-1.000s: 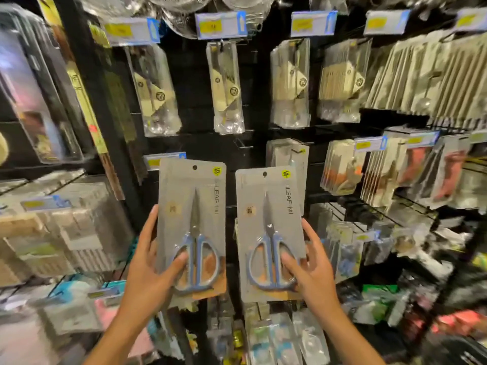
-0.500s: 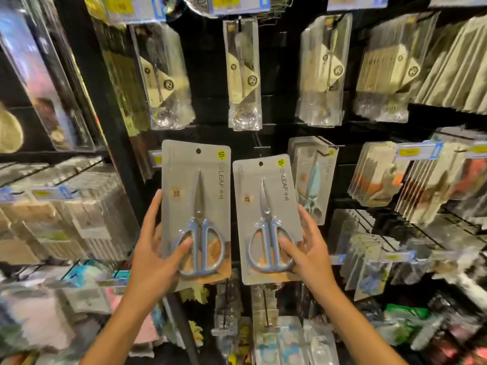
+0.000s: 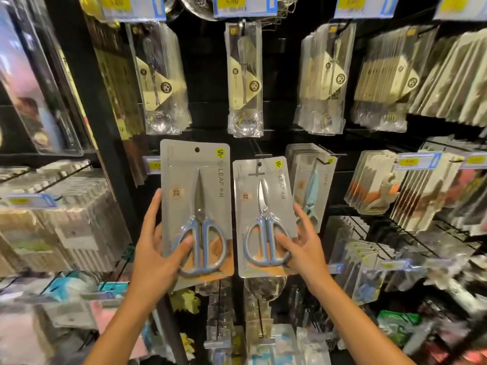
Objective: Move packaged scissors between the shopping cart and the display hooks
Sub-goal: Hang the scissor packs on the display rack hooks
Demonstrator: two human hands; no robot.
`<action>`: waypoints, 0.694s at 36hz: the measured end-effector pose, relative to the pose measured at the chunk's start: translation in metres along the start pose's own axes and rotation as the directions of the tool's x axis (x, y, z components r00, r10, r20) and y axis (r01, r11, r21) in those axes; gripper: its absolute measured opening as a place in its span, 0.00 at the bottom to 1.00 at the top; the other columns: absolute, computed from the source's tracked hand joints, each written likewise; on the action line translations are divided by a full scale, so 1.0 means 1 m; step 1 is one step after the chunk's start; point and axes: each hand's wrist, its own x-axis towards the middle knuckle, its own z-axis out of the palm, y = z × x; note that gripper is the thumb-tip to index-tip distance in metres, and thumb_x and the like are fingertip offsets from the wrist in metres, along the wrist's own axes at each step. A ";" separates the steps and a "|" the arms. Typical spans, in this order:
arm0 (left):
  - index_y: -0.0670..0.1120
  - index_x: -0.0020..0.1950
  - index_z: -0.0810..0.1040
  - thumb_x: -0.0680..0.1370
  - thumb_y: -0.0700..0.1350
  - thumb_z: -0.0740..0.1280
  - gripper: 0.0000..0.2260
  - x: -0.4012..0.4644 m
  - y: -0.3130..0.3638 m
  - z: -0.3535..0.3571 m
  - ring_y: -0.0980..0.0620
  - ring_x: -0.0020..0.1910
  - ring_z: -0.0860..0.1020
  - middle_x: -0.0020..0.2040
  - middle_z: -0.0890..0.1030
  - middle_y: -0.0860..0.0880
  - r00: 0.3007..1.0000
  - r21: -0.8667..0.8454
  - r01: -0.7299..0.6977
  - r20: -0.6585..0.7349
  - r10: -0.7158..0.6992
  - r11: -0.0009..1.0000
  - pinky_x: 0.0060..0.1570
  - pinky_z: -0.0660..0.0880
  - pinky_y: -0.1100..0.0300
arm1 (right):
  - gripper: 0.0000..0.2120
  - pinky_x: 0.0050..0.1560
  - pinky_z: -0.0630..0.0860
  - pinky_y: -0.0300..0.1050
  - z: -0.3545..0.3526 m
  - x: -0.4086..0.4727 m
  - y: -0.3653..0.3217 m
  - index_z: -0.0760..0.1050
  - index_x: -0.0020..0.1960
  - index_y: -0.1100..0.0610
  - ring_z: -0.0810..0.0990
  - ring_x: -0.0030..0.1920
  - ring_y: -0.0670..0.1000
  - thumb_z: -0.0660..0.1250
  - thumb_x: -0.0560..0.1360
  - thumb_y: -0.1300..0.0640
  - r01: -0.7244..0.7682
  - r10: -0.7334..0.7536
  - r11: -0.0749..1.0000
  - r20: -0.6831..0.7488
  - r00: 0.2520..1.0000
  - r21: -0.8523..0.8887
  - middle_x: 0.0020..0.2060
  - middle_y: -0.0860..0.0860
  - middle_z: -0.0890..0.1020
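I hold two grey card packages of blue-handled scissors upright in front of the black display wall. My left hand (image 3: 155, 248) grips the left package (image 3: 184, 164) at its lower edge, thumb across the scissor handles. My right hand (image 3: 303, 248) grips the right package (image 3: 253, 180) the same way. The right package's hang hole sits at the tip of a black display hook (image 3: 259, 164). The left package is a bit nearer to me, its hole free of any hook. The shopping cart is out of view.
More packaged scissors (image 3: 313, 180) hang on the hook to the right. Bagged utensils (image 3: 245, 80) hang on the row above under yellow price tags (image 3: 243, 3). Stacked packaged goods (image 3: 66, 219) fill the left shelf, and hooks with small items crowd the lower right.
Both packages have moved up and closer to the display wall. The right package's hole has reached the hook tip. My view has tilted toward the hooks.
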 end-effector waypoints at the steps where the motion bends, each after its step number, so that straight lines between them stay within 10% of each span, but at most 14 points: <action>1: 0.66 0.80 0.56 0.75 0.40 0.73 0.42 0.001 0.000 0.000 0.60 0.64 0.79 0.65 0.79 0.67 1.000 -0.005 -0.003 -0.001 0.003 1.000 0.57 0.79 0.66 | 0.35 0.52 0.82 0.43 0.000 0.002 0.002 0.61 0.78 0.45 0.85 0.55 0.50 0.70 0.78 0.64 -0.010 0.010 1.000 -0.004 1.000 0.000 0.63 0.35 0.79; 6: 0.63 0.81 0.55 0.75 0.38 0.72 0.42 0.008 0.003 0.002 0.65 0.62 0.79 0.61 0.78 0.73 1.000 -0.019 -0.018 0.011 0.018 1.000 0.53 0.78 0.70 | 0.36 0.57 0.80 0.40 0.002 0.009 0.010 0.57 0.79 0.40 0.80 0.50 0.41 0.69 0.79 0.61 0.010 -0.007 0.997 0.029 1.000 -0.074 0.67 0.24 0.69; 10: 0.64 0.80 0.56 0.75 0.38 0.72 0.42 0.013 0.003 0.002 0.61 0.64 0.79 0.63 0.79 0.70 0.999 -0.043 -0.031 0.011 0.032 0.999 0.55 0.79 0.67 | 0.36 0.53 0.72 0.21 0.004 0.015 0.017 0.49 0.80 0.40 0.64 0.68 0.29 0.65 0.82 0.56 0.060 -0.049 0.971 0.051 0.997 -0.232 0.77 0.34 0.54; 16: 0.62 0.81 0.56 0.73 0.40 0.72 0.42 0.026 0.005 0.002 0.58 0.65 0.79 0.65 0.79 0.65 0.999 -0.069 -0.050 -0.015 0.049 0.996 0.56 0.80 0.63 | 0.36 0.56 0.77 0.59 0.010 0.038 0.033 0.42 0.80 0.35 0.75 0.59 0.66 0.62 0.83 0.52 0.060 -0.046 0.908 0.044 0.998 -0.414 0.79 0.36 0.54; 25: 0.58 0.81 0.56 0.76 0.33 0.71 0.42 0.038 0.008 -0.001 0.58 0.62 0.81 0.62 0.81 0.66 0.996 -0.057 -0.078 -0.045 0.075 0.995 0.54 0.80 0.65 | 0.37 0.59 0.73 0.69 0.034 0.090 0.047 0.42 0.81 0.42 0.75 0.61 0.70 0.62 0.83 0.55 -0.039 0.014 0.877 -0.055 0.998 -0.479 0.69 0.60 0.74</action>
